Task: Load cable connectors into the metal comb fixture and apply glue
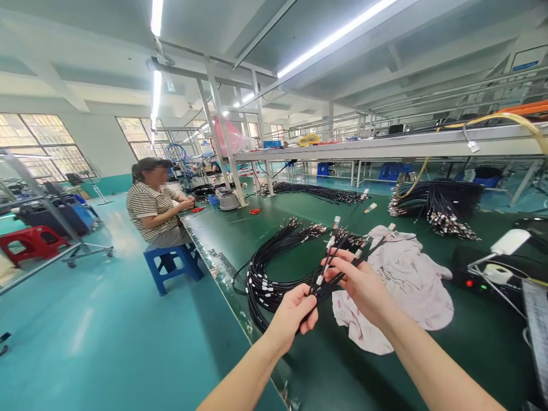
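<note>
Left hand closing in fist round thin black cables, right hand pinching same strands higher up, fingers curled. Bundle hanging just above near edge of surface, tails running down into big coil. Risk, as I'm judging it: slick round jackets slipping through grip, metal-tipped ends snagging on crumpled soft cloth, strands knotting with coil loops if I'm tugging hard. Green mat looking smooth, matte.

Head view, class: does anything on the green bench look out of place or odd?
A crumpled pale cloth lies heaped on the green bench, beside the coiled black cables, beyond the right hand. It is the one soft, rumpled thing among the cables.
</note>
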`<control>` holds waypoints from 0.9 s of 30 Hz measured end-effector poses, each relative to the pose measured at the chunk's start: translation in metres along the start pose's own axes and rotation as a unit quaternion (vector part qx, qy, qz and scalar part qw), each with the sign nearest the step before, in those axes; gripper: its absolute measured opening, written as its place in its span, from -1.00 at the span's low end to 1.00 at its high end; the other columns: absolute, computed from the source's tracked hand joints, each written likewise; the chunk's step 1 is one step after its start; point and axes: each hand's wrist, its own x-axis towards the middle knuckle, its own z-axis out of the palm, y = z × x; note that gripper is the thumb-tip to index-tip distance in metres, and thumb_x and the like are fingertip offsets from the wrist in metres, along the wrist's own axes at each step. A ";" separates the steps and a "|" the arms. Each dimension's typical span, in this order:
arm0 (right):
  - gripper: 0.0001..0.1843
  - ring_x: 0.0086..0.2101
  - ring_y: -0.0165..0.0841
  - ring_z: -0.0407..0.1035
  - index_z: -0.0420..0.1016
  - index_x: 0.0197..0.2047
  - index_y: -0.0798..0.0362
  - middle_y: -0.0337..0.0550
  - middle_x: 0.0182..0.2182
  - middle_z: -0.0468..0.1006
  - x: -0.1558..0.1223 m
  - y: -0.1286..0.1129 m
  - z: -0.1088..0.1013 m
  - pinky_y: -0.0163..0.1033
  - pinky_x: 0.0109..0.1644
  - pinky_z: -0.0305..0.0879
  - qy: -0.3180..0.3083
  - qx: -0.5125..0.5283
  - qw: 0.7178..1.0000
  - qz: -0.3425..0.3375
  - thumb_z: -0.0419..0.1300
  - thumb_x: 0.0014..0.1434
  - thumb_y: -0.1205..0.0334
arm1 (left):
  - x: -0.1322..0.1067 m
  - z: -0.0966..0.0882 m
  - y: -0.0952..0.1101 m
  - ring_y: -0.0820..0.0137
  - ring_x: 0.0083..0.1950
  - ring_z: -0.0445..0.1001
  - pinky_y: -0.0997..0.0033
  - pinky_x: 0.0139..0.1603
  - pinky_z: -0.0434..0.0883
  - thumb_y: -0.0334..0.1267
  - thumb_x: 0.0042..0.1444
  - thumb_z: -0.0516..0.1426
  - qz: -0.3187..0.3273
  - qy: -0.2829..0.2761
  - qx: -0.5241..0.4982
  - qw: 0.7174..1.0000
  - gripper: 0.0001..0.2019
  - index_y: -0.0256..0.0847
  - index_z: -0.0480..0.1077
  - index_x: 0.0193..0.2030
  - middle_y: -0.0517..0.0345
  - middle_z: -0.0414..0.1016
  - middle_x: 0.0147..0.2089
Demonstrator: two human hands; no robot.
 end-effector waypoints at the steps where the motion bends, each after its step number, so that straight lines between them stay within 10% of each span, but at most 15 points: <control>1: -0.56 -0.37 -0.36 0.43 0.47 -0.13 0.03 -0.13 -0.27 0.54 -0.001 -0.001 0.000 -0.22 -0.20 0.31 -0.001 -0.005 1.000 0.005 0.35 -0.09 0.05 | -0.002 -0.001 -0.002 0.66 -0.74 -0.01 0.63 -0.70 -0.08 0.05 0.08 0.14 0.004 0.009 -0.003 1.000 -0.64 -0.23 0.21 -0.31 0.38 0.24 -0.71; 15: -0.55 -0.43 -0.40 0.37 0.43 -0.22 0.03 -0.25 -0.42 0.45 -0.010 -0.024 -0.001 -0.25 -0.33 0.31 0.017 -0.079 0.996 -0.039 0.41 -0.22 0.13 | -0.008 0.005 -0.023 0.62 -0.64 0.10 0.65 -0.64 0.04 0.14 0.11 0.08 0.106 0.169 -0.014 0.980 -0.59 -0.20 0.15 -0.38 0.37 0.24 -0.63; 21: -0.26 -0.18 -0.29 0.42 0.27 0.07 -0.04 -0.13 -0.13 0.48 -0.002 -0.033 0.026 -0.23 -0.18 0.31 -0.031 -0.109 0.993 -0.039 0.41 -0.22 0.18 | -0.011 0.006 -0.032 0.59 -0.62 0.13 0.63 -0.62 0.09 0.15 0.14 0.04 0.139 0.202 -0.017 0.969 -0.60 -0.19 0.16 -0.36 0.36 0.24 -0.63; 27: -0.70 -0.47 -0.37 0.41 0.50 -0.32 0.11 -0.17 -0.52 0.52 0.008 -0.042 0.039 -0.26 -0.33 0.25 -0.031 -0.135 0.990 -0.029 0.36 -0.16 0.17 | -0.017 0.004 -0.038 0.60 -0.62 0.13 0.63 -0.62 0.09 0.13 0.18 0.01 0.144 0.212 -0.018 0.966 -0.61 -0.20 0.17 -0.35 0.35 0.24 -0.63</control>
